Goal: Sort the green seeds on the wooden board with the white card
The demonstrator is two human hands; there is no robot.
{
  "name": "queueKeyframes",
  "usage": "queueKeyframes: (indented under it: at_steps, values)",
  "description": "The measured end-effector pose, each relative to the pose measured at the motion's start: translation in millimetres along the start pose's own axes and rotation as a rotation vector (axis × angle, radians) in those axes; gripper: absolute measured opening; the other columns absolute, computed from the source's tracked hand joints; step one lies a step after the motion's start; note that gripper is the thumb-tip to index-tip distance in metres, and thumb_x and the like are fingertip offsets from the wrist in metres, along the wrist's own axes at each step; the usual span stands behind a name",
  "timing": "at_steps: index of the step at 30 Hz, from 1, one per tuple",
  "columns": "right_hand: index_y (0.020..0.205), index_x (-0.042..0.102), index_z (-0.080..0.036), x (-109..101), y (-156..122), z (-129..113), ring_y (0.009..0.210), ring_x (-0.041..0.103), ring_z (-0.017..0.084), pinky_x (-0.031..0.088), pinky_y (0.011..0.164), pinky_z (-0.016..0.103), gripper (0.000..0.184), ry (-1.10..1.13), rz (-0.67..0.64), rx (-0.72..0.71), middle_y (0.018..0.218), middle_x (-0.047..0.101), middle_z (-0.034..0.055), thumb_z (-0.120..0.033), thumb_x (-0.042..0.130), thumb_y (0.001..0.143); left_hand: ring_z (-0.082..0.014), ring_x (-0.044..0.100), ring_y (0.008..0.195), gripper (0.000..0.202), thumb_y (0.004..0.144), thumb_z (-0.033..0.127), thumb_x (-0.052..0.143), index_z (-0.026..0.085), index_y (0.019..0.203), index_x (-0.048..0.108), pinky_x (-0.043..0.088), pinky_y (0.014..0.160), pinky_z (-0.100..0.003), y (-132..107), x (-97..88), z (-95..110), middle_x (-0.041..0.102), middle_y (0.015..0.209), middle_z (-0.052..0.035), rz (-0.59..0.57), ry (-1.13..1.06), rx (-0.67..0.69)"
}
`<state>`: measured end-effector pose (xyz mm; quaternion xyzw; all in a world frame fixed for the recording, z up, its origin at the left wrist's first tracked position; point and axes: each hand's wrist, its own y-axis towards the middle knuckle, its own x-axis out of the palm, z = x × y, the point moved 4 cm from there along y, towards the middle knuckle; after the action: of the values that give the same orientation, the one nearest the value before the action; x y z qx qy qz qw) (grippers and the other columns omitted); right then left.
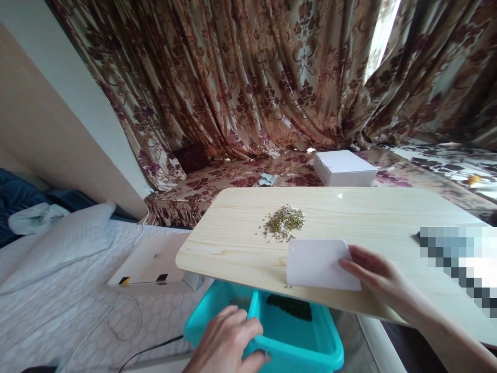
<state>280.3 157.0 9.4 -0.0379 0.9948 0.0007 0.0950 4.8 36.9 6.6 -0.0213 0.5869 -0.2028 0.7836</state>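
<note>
My right hand (375,282) pinches a white plastic scraper card (320,263) that rests on a pale wooden tabletop (233,243), near its front edge. Just beyond the card lies a small pile of greenish seeds (284,223). A few stray seeds sit at the card's lower left corner. My left hand (229,339) grips the rim of a turquoise plastic tub (310,357) held under the table's front edge. Dark green seeds lie inside the tub.
A white box (344,168) stands on patterned fabric behind the table, below heavy floral curtains (252,77). A flat white carton (149,261) and cables lie on the quilted bed at left, with a pillow (58,243). A blurred patch covers the table's right end.
</note>
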Motion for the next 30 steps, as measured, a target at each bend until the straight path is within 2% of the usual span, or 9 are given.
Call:
queueKeyframes:
  at_steps: [2,5,8,15,24,30]
  values:
    - [0.074,0.072,-0.023,-3,2,-3,0.076,0.070,0.026,0.058,0.067,0.034,0.035,0.031,0.044,-0.014,0.079,0.076,0.0057,-0.053,0.076,0.058,-0.0231,0.057,0.097,0.013,0.080,0.021,0.075,0.022,0.089,0.065,0.043,0.085,-0.030,0,1.0,-1,0.061,0.089,-0.0010,0.011,-0.002,0.006]
    - [0.079,0.071,-0.024,-14,14,-5,0.081,0.070,0.025,0.057,0.073,0.035,0.031,0.068,0.248,-0.063,0.082,0.077,0.0041,-0.047,0.076,0.059,-0.0230,0.057,0.098,0.015,0.080,0.020,0.074,0.022,0.091,0.065,0.042,0.087,-0.030,-1,2.8,-4,0.060,0.089,-0.0006,0.033,-0.007,0.022]
    - [0.078,0.070,-0.025,-20,29,-2,0.081,0.070,0.025,0.057,0.074,0.035,0.022,0.059,0.345,-0.065,0.082,0.076,0.0031,-0.040,0.073,0.062,-0.0237,0.056,0.099,0.015,0.079,0.020,0.074,0.023,0.091,0.065,0.042,0.088,-0.031,-1,4.9,-6,0.061,0.090,-0.0008,0.030,-0.014,0.016]
    - [0.078,0.068,-0.027,-17,36,2,0.081,0.071,0.025,0.056,0.073,0.037,0.014,-0.015,0.335,-0.073,0.082,0.076,0.0033,-0.037,0.068,0.067,-0.0233,0.057,0.096,0.014,0.079,0.021,0.073,0.024,0.089,0.064,0.043,0.084,-0.029,-2,6.1,-9,0.060,0.088,0.0004,0.057,-0.040,0.048]
    - [0.078,0.067,-0.026,-13,36,2,0.081,0.071,0.025,0.056,0.074,0.037,0.018,-0.032,0.282,-0.095,0.080,0.075,0.0037,-0.039,0.068,0.066,-0.0233,0.057,0.096,0.015,0.078,0.019,0.075,0.023,0.088,0.065,0.043,0.084,-0.029,-2,6.0,-6,0.061,0.088,-0.0001,0.047,-0.031,0.025]
    - [0.077,0.066,-0.025,-13,37,2,0.078,0.070,0.025,0.056,0.071,0.036,0.018,-0.053,0.304,-0.089,0.080,0.075,0.0041,-0.041,0.067,0.066,-0.0229,0.057,0.095,0.015,0.079,0.020,0.075,0.023,0.089,0.065,0.043,0.084,-0.029,-3,4.1,-5,0.060,0.088,-0.0002,0.062,-0.023,0.044]
